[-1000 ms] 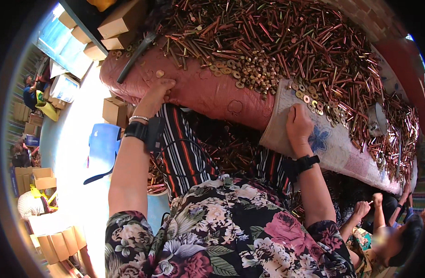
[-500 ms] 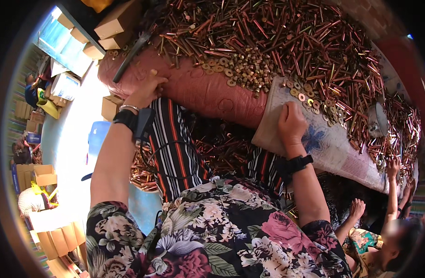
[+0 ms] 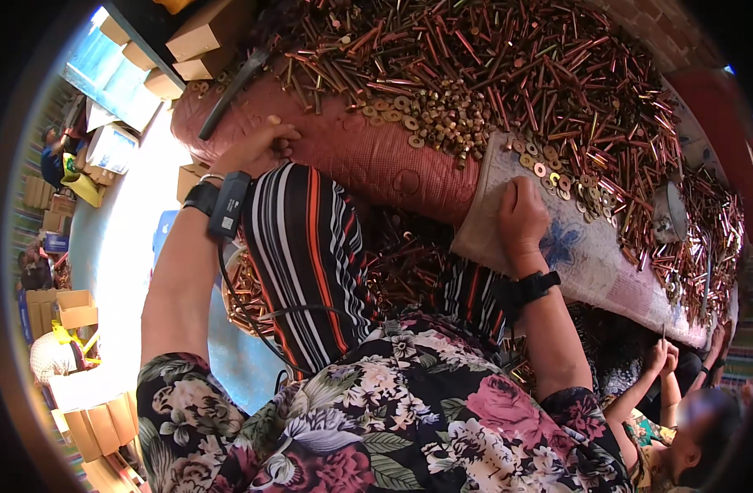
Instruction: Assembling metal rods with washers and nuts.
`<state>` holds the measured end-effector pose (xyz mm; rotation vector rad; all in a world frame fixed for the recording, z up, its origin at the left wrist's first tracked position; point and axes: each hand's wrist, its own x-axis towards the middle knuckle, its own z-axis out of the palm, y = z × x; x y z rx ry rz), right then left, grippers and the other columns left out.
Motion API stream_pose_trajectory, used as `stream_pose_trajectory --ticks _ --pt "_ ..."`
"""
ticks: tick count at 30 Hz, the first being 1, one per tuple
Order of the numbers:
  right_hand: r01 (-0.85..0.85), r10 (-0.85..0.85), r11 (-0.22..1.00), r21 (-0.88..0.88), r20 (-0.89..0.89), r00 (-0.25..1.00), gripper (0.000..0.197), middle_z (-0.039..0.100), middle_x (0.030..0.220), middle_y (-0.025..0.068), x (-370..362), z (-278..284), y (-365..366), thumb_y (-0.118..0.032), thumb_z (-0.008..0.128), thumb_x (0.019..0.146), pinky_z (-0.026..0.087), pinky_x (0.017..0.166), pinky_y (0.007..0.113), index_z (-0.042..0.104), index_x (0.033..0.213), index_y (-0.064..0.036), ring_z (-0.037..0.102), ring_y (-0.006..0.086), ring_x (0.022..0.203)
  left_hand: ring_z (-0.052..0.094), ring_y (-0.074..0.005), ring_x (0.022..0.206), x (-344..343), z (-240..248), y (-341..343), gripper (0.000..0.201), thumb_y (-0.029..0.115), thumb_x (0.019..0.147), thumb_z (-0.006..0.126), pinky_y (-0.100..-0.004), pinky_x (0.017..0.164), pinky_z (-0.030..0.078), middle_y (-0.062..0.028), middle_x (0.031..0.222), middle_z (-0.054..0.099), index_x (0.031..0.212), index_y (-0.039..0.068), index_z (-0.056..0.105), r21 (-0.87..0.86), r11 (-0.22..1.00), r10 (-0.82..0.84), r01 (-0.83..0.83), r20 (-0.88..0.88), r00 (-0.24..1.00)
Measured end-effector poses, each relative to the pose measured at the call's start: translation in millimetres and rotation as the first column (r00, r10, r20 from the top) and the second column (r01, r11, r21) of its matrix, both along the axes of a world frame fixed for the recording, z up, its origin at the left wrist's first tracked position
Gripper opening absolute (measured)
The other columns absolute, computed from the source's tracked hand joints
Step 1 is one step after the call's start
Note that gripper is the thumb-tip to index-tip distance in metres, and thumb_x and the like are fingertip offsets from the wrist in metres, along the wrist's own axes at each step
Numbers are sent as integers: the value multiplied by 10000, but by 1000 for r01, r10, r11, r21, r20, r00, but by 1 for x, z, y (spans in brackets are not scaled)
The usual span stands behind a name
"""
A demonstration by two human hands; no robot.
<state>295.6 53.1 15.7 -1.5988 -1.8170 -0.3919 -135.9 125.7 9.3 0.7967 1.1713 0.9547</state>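
My left hand (image 3: 261, 148) rests on a padded red cloth (image 3: 368, 168), its fingers loosely bent and apart, with nothing visible in them. A dark flat metal bar (image 3: 232, 94) lies just beyond it. My right hand (image 3: 522, 212) is closed in a fist above a pale cloth with a blue flower pattern (image 3: 598, 263); whatever its fingers may hold is hidden. Beyond that hand lie brass-coloured washers (image 3: 549, 170) and a heap of small nuts (image 3: 446, 119). A large pile of copper-coloured bolts or rods (image 3: 475, 57) spreads behind them.
A round metal container (image 3: 669, 212) sits among the rods at the right. More rods (image 3: 405, 267) lie below, between my knees. At the lower right a co-worker's hands (image 3: 662, 358) hold a thin piece. Cardboard boxes (image 3: 208, 37) stand at the far left.
My left forearm has shifted left and turned, bringing its wrist device more into view. My left knee has moved left and up. The co-worker's hands have come together. My right fist barely moved.
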Motion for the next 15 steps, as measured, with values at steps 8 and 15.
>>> stream_pose_trajectory --ticks 8,15 --pt "23 -25 997 -73 -31 999 86 590 806 141 -4 0 0 -155 514 850 454 631 415 541 860 -73 573 351 753 458 -118 691 4 3 -8 118 227 853 566 -282 643 414 17 722 458 838 154 475 -34 999 2 -3 -27 1000" --pt "45 -44 999 -30 2 999 76 594 787 132 -1 -4 2 -165 520 850 455 605 416 541 853 -93 577 348 720 466 -72 642 11 -1 -10 133 208 852 589 -244 604 423 50 720 481 821 172 464 80 997 5 -3 -28 1000"
